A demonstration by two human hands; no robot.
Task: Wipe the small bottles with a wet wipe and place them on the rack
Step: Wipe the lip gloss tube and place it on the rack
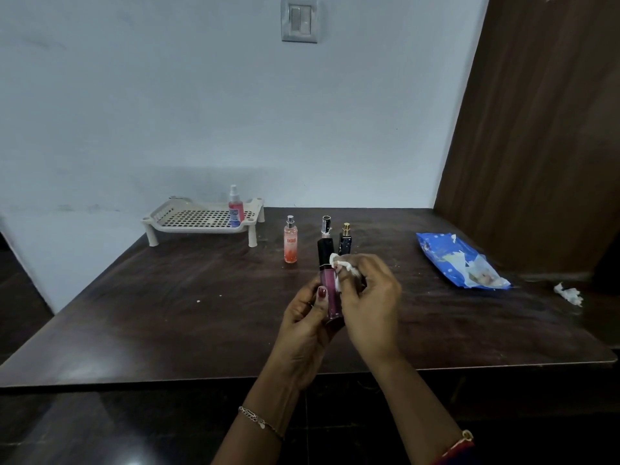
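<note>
Head view: The left hand (307, 318) grips a purple bottle with a black cap (327, 286) upright above the table (167, 313), fingers curled round its lower body. The right hand (370, 305) pinches a white wet wipe (343, 264) against the bottle's right side, near the cap. The rack (201, 220) stands at the rear left and carries one pink spray bottle (236, 208). Three small bottles (290, 241) stand between the rack and the blue wipe packet (459, 263).
</note>
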